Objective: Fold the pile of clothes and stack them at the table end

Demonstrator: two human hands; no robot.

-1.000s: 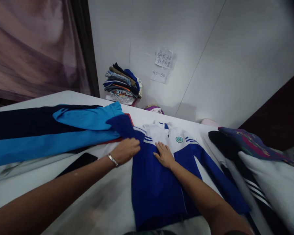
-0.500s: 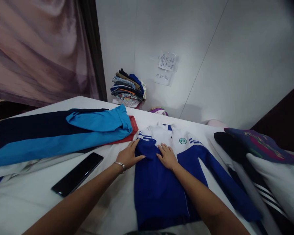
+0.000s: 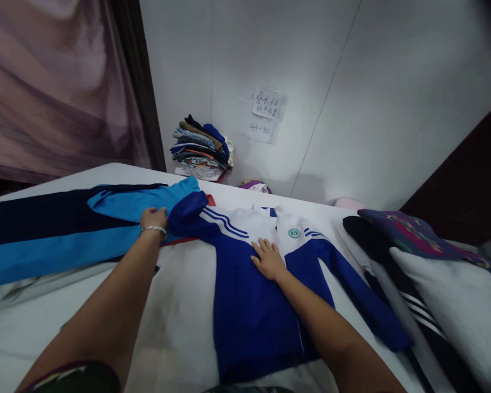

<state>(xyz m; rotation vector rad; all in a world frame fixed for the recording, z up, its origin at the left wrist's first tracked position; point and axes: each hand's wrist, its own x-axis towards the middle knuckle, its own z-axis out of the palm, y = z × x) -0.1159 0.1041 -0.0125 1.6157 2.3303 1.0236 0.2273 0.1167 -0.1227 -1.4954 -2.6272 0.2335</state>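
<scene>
A blue and white zip jacket (image 3: 249,305) lies front up on the white table, with striped shoulders and a round green badge. My left hand (image 3: 153,219) is closed at the end of the jacket's left-side sleeve (image 3: 190,210), which stretches out over a light-blue and navy garment. Its fingertips are partly hidden. My right hand (image 3: 269,259) rests flat on the jacket's chest, fingers spread, below the white yoke. The other sleeve (image 3: 360,295) slants down to the right. My left forearm covers most of a black phone, with only a corner showing.
At left lies the light-blue and navy garment (image 3: 65,248) with a red one under it. Several clothes, including a black striped one (image 3: 423,316) and a white one (image 3: 454,284), are heaped at right. A folded clothes stack (image 3: 202,150) stands by the wall below paper notes (image 3: 265,112).
My left hand has moved left from the jacket's shoulder, and the bunched sleeve is now drawn out sideways. My right hand stays on the chest. The view has shifted slightly right.
</scene>
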